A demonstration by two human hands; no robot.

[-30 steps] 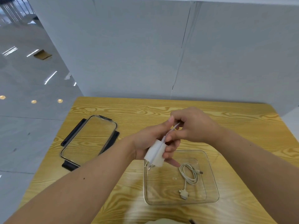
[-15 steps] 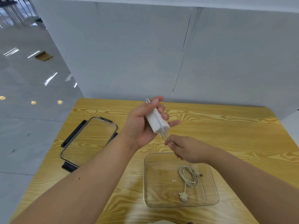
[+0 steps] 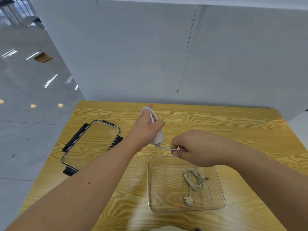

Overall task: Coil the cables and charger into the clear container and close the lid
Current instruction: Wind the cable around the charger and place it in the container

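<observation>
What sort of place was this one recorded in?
Probably a staged recording station in a large hall: a wood-grain table backed by plain white partition panels, with glossy grey floor tiles reflecting ceiling lights.

Staged indoor hall; glossy tiled floor (image 3: 25,139); white partition panels (image 3: 133,55).

Left hand (image 3: 146,129) has turned over since a second ago; white cable (image 3: 154,116) is now looped around its fingers, charger (image 3: 158,139) mostly hidden. Right hand (image 3: 193,147) moved down from the left hand, pulling the cable end out sideways.
</observation>
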